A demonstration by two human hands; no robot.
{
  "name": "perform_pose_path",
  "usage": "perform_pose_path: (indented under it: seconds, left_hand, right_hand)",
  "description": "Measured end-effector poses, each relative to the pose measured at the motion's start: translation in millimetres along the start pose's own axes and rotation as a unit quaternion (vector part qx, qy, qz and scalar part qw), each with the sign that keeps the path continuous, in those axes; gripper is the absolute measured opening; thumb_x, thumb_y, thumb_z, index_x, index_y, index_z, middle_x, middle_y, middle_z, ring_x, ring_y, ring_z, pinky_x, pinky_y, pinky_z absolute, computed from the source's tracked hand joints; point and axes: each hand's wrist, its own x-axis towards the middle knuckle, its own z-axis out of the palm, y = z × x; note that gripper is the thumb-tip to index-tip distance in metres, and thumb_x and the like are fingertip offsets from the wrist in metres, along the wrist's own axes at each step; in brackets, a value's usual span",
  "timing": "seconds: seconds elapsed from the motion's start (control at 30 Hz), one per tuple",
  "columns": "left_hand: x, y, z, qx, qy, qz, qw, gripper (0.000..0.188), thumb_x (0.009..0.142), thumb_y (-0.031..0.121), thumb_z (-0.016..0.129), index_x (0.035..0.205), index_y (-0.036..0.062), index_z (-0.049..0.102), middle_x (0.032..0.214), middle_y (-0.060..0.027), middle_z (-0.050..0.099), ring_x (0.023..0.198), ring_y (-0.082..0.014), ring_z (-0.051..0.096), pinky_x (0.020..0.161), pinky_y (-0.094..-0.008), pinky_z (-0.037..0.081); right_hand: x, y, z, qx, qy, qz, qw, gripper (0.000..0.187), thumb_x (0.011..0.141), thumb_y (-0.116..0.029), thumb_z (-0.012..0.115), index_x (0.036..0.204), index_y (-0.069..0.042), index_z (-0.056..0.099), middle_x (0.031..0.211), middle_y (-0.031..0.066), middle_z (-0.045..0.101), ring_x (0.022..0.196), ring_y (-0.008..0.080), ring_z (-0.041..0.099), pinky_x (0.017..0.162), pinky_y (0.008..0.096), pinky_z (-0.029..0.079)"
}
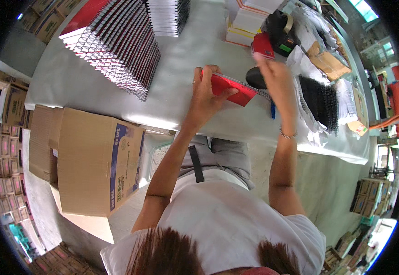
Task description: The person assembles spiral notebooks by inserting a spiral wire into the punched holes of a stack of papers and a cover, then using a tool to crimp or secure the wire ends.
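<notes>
My left hand (206, 94) is closed on a small red-covered notebook (236, 91), thumb across its cover and fingers behind its far edge. A thin dark spiral coil (264, 95) runs along the notebook's far edge and sticks out past its right end. My right hand (277, 82) is above the table just right of that coil, its fingertips smeared by motion; whether they hold anything is not visible. Partly behind this hand lies a black rounded object (255, 78). A blue pen-like thing (273, 110) rests below the coil's end.
A tall stack of red spiral-bound notebooks (117, 46) stands at left, a white spiral-bound stack (169, 18) behind it. Black coils (319, 103) lie at right near crumpled plastic (309, 27). A black tape dispenser (281, 34) is at the back. A cardboard box (89, 160) sits left of me.
</notes>
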Motion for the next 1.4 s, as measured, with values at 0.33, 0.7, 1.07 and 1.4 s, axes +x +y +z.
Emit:
perform_pose_path:
  seconds: [0.33, 0.7, 1.07, 1.4]
  left_hand:
    - [-1, 2, -1, 0.01, 0.004, -0.004, 1.0, 0.061, 0.077, 0.024, 0.087, 0.119, 0.0037, 0.047, 0.11, -0.0134, 0.048, 0.1, -0.0284, 0.054, 0.089, -0.0392, 0.049]
    - [-2, -1, -1, 0.003, 0.023, -0.017, 1.0, 0.062, 0.075, 0.022, 0.088, 0.12, 0.0043, 0.049, 0.111, -0.0155, 0.05, 0.1, -0.0325, 0.054, 0.088, -0.0429, 0.049]
    - [-3, 0, 6, 0.019, 0.049, -0.004, 0.999, 0.055, 0.081, 0.021, 0.083, 0.121, 0.0062, 0.049, 0.108, -0.0161, 0.05, 0.102, -0.0362, 0.052, 0.089, -0.0453, 0.045]
    - [-12, 8, 3, 0.034, 0.038, -0.003, 0.999, 0.07, 0.071, 0.038, 0.09, 0.115, 0.0019, 0.05, 0.111, -0.0132, 0.046, 0.108, -0.0272, 0.046, 0.091, -0.0398, 0.049]
  right_hand:
    - [6, 19, 7, -0.037, -0.023, -0.015, 0.999, 0.053, 0.1, -0.045, 0.058, 0.081, 0.003, 0.07, 0.068, 0.0234, 0.059, 0.065, 0.0344, 0.064, 0.063, 0.0422, 0.048]
    - [-20, -9, -9, 0.011, 0.187, -0.18, 0.966, 0.021, 0.091, -0.023, 0.073, 0.087, -0.003, 0.069, 0.082, 0.0089, 0.066, 0.075, 0.0308, 0.059, 0.078, 0.0382, 0.045]
    - [-104, 58, 19, -0.187, 0.089, -0.415, 0.886, 0.034, 0.074, -0.044, 0.085, 0.08, -0.019, 0.061, 0.073, -0.0074, 0.05, 0.085, 0.0161, 0.049, 0.094, 0.0437, 0.033]
    - [-42, -6, -25, -0.048, 0.151, -0.2, 0.967, 0.013, 0.086, -0.015, 0.073, 0.089, -0.004, 0.067, 0.091, 0.0102, 0.065, 0.085, 0.0311, 0.059, 0.083, 0.04, 0.045]
